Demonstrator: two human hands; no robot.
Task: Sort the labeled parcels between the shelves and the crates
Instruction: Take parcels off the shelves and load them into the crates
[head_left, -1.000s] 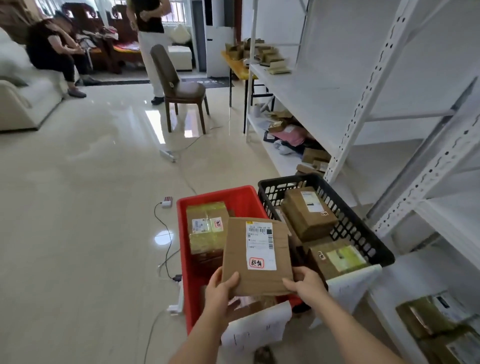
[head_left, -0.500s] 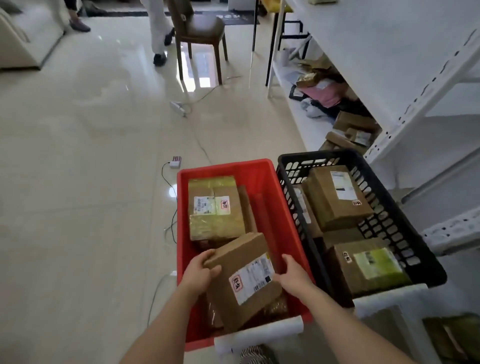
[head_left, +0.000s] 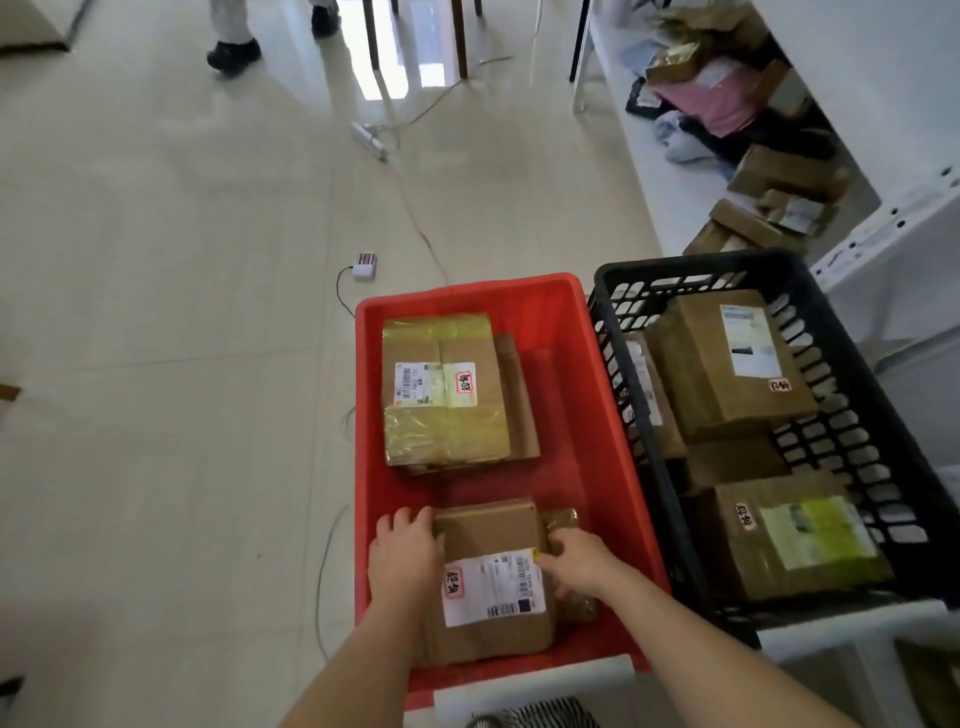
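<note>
A brown cardboard parcel with a white shipping label and a red-framed sticker lies flat in the near end of the red crate. My left hand grips its left edge and my right hand grips its right edge. A parcel wrapped in yellow tape lies in the far half of the same crate, on top of other boxes. To the right stands a black slatted crate holding a large brown parcel and a parcel with a greenish label.
White metal shelving runs along the right, with more parcels and a pink bag on its lowest level. On the tiled floor lie a power strip, a cable and a small white device. A person's feet and chair legs stand beyond.
Both hands have lowered the brown parcel from in front of my chest down into the near end of the red crate, where it now lies flat. My view has tilted downward.
</note>
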